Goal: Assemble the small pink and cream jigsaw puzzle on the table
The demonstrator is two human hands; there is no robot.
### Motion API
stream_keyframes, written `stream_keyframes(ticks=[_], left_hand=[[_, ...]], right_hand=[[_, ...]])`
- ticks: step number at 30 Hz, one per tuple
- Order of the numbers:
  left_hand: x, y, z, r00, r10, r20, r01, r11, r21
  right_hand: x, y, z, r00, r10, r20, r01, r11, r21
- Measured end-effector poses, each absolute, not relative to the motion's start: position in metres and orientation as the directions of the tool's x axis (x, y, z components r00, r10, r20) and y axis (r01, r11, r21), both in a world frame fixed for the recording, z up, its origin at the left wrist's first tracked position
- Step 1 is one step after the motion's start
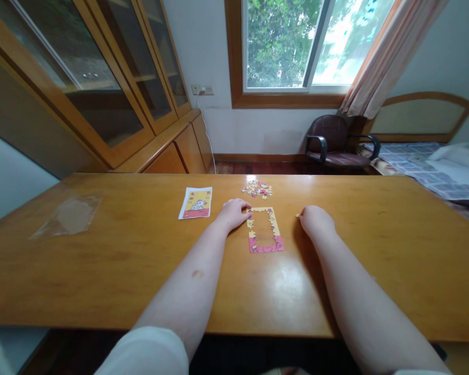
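Note:
A rectangular jigsaw border [266, 249], yellow above and pink below, lies on the table with bare wood inside it. My left hand [234, 212] rests at its upper left corner, fingers bent and a little apart, the tips touching the edge. To the right of the border, my right hand [317, 221] is closed, with a small pale puzzle piece [297, 215] poking out from the fingertips. Beyond the border lies a loose pile of puzzle pieces [257, 189] in yellow, pink and white. Left of my left hand is a picture card [196, 203] showing a white animal on yellow and pink.
The wooden table [140, 291] spans the view. On its left lies a clear plastic bag [72, 214]. A glass-door cabinet [140, 62] stands behind at left. Past the far edge are an office chair [332, 140], a bed [418, 161] and a window [285, 47].

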State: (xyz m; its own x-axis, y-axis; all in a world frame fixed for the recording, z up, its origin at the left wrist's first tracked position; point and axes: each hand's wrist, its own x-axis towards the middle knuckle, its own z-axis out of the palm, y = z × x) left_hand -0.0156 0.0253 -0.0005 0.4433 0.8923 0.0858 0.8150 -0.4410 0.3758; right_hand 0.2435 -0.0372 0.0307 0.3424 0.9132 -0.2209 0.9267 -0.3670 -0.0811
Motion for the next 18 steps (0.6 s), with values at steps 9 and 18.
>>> stream_keyframes(ticks=[9,18], left_hand=[[-0.016,0.025,0.0,0.44,0.894,0.081,0.815,-0.435,0.382],[-0.015,0.023,0.003,0.432,0.899,0.074,0.82,-0.426,0.382]], right_hand=[[0.25,-0.03,0.012,0.238,0.951,-0.196,0.953,-0.268,-0.141],[0.253,-0.031,0.009,0.19,0.958,-0.214,0.961,-0.226,-0.158]])
